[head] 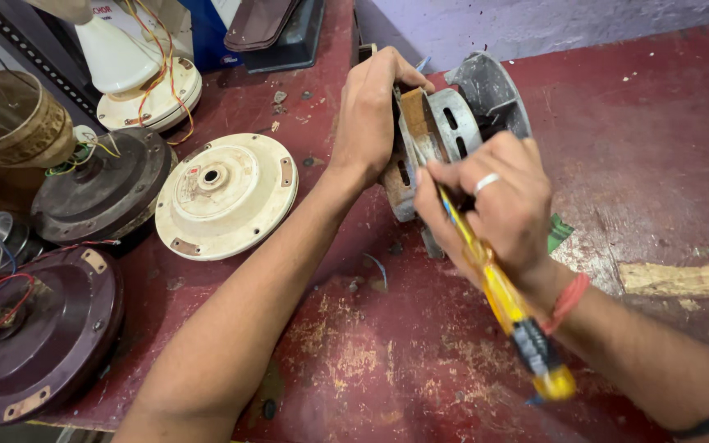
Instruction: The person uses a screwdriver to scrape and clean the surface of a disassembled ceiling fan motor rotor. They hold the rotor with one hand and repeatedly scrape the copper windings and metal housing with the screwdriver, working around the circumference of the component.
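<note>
A grey metal fan motor housing stands on its edge on the red worktop. My left hand grips its rusty rim from the left and holds it upright. My right hand, with a ring on one finger, is closed around a yellow-handled screwdriver. The screwdriver's tip end is hidden behind my fingers, close to the housing's rim. The handle points back toward me, over my wrist.
Left of my arm lie a cream round fan cover, a dark brown fan motor, a maroon fan body with wires and a white fan motor. A torn paper patch is stuck to the worktop at the right.
</note>
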